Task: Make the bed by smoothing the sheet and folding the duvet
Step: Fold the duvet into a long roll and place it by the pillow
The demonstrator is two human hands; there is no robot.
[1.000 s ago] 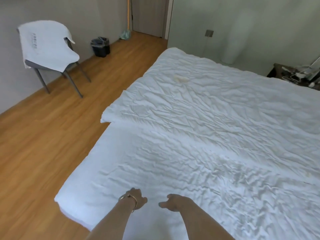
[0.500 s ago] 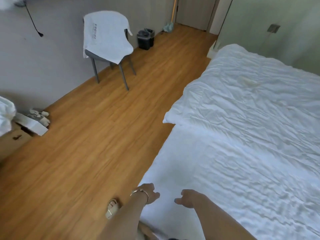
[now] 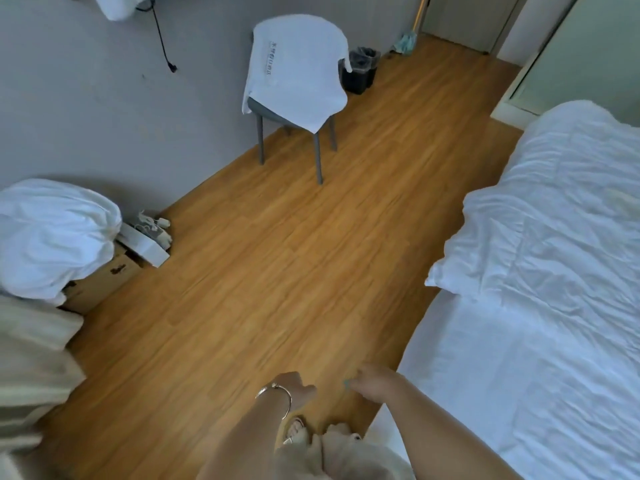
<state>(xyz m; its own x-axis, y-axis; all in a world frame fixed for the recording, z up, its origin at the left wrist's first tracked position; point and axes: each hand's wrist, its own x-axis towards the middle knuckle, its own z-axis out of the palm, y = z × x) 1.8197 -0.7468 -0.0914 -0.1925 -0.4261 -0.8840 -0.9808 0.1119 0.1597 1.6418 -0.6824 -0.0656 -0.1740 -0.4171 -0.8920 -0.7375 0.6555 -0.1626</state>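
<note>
The bed fills the right side. Its white sheet [image 3: 512,368] lies bare in the near part, and the wrinkled white duvet [image 3: 554,216] is folded back over the far part, its corner hanging near the bed's left edge. My left hand [image 3: 294,388], with a bracelet on the wrist, hangs over the wooden floor with loosely curled fingers and holds nothing. My right hand [image 3: 375,382] hovers beside it, just left of the bed's edge, fingers relaxed and empty. Neither hand touches the bedding.
A grey chair [image 3: 294,109] draped with a white towel stands by the far wall. Black bins [image 3: 360,72] sit behind it. At left are a white pillow [image 3: 52,237] on a cardboard box [image 3: 104,278] and beige bedding [image 3: 31,372]. Open wooden floor [image 3: 277,271] lies between.
The view has swung left, off the bed and toward the floor and wall. Both hands have left the sheet and now hang over the floor beside the bed.
</note>
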